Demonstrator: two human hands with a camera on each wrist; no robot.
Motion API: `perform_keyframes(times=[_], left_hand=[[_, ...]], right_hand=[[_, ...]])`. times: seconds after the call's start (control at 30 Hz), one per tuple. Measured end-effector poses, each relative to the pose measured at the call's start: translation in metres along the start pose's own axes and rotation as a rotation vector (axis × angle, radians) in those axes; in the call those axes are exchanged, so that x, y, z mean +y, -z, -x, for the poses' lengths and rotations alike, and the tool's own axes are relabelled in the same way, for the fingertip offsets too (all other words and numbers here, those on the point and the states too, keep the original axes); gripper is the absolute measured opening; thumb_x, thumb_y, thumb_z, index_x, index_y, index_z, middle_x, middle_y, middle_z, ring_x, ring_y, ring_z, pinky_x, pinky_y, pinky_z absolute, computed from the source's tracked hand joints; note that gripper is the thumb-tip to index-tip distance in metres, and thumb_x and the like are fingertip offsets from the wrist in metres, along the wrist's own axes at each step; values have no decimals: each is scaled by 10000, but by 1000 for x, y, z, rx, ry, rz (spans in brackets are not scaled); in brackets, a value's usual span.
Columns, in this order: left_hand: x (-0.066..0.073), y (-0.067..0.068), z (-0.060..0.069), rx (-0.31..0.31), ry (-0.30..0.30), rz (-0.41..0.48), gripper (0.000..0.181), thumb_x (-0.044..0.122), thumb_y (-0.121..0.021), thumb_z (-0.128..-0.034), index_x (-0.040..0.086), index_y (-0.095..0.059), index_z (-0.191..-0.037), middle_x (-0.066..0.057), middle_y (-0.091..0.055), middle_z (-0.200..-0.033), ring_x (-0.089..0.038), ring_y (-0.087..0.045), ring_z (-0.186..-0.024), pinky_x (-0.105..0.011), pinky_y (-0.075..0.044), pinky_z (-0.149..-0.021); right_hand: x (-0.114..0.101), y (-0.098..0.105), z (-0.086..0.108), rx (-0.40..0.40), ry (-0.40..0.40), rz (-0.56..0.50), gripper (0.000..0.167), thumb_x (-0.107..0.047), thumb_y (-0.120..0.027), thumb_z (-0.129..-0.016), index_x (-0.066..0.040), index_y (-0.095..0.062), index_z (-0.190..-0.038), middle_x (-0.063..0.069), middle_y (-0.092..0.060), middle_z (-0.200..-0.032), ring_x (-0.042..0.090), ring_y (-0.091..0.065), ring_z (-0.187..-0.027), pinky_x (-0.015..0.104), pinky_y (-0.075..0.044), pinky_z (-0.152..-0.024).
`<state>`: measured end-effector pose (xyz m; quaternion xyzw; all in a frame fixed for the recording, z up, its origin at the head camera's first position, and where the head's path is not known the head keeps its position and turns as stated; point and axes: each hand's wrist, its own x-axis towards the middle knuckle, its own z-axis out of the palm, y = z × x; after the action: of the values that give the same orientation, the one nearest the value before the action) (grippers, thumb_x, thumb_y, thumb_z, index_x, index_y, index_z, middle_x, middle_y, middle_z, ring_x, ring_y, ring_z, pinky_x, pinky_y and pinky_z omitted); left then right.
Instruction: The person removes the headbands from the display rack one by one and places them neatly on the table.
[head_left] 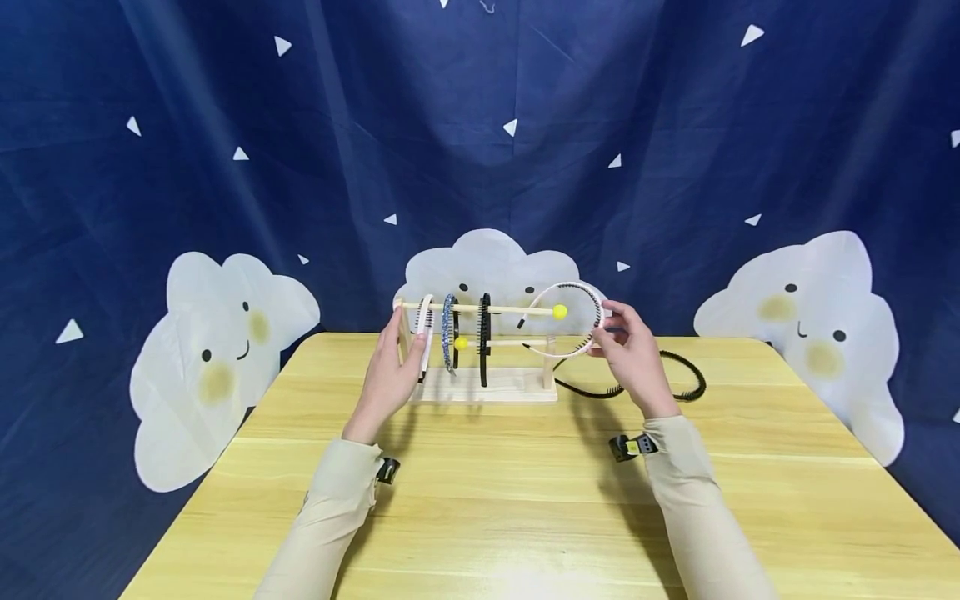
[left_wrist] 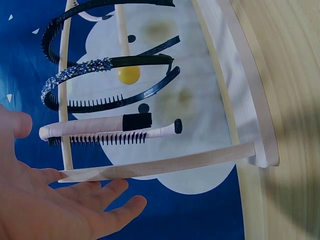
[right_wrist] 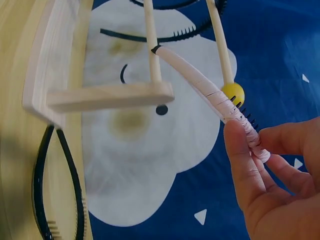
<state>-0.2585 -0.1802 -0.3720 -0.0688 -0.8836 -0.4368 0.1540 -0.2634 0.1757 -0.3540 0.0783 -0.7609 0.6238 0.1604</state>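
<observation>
My right hand (head_left: 636,358) pinches a pale pink, fabric-wrapped headband (right_wrist: 200,82) with black comb teeth between thumb and fingers. The headband is beside the yellow ball (head_left: 559,312) at the right end of the stand's upper rod (head_left: 517,311). My left hand (head_left: 386,371) touches the left post (left_wrist: 165,164) of the wooden stand (head_left: 517,387), its fingers loosely extended. From left to right on the upper rod hang another pale pink headband (left_wrist: 95,125), a glittery blue headband (left_wrist: 75,71) and a black toothed headband (head_left: 483,350).
Behind the stand's right end, a black headband (head_left: 697,385) lies on the wooden table (head_left: 510,492). A lower rod ends in a second yellow ball (head_left: 461,342). Close behind the table hangs a blue curtain (head_left: 465,167) with cloud shapes.
</observation>
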Motion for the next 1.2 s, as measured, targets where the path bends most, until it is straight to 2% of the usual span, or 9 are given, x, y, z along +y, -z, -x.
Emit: perform_keyframes(times=[0.27, 0.6, 0.77, 0.97, 1.07, 1.2], left_hand=[[2, 1, 1, 0, 3, -9, 701, 449, -429, -1087, 217, -106, -1665, -123, -186, -1699, -390, -292, -1515, -599, -276, -1208], [1, -1, 0, 0, -2, -10, 696, 429, -439, -1088, 221, -108, -1665, -124, -192, -1697, -389, -297, -1513, -600, -282, -1205], [1, -1, 0, 0, -5, -9, 699, 419, -444, -1088, 213, -107, -1665, -127, -192, -1697, -394, -290, -1515, -602, -276, -1206], [3, -1, 0, -1, -1, -12, 706, 467, -427, -1083, 222, -111, -1664, -121, -189, -1698, -389, -286, -1518, -593, -275, -1210], [2, -1, -1, 2, -5, -9, 702, 431, -442, -1086, 205, -113, -1664, -130, -190, -1697, -390, -291, -1516, -592, -271, -1212], [0, -3, 0, 15, -12, -9, 700, 374, -465, -1087, 183, -117, -1663, -146, -194, -1695, -393, -286, -1517, -584, -255, -1221]], right_hand=[[5, 21, 3, -21, -21, 50, 506, -14, -553, -1021, -21, -428, -1512, 201, -525, -1165, 78, -622, -859, 261, -617, -787], [10, 49, 4, 3, 10, 41, 510, 7, -544, -1025, 20, -400, -1514, 57, -546, -1088, 38, -656, -851, 242, -612, -779], [14, 65, 7, -7, 7, 78, 503, -13, -528, -1041, 26, -380, -1521, 38, -549, -1088, 40, -659, -852, 229, -608, -784], [21, 88, 8, -1, -5, 111, 524, -23, -512, -1047, 40, -337, -1537, -3, -546, -1085, 23, -657, -858, 202, -597, -796], [27, 101, 7, 5, -17, 125, 529, -33, -502, -1051, 46, -321, -1542, -18, -539, -1090, -17, -643, -865, 194, -593, -800], [38, 118, 6, 18, -51, 92, 534, -30, -512, -1046, 53, -316, -1536, -54, -558, -1071, -22, -649, -854, 186, -592, -787]])
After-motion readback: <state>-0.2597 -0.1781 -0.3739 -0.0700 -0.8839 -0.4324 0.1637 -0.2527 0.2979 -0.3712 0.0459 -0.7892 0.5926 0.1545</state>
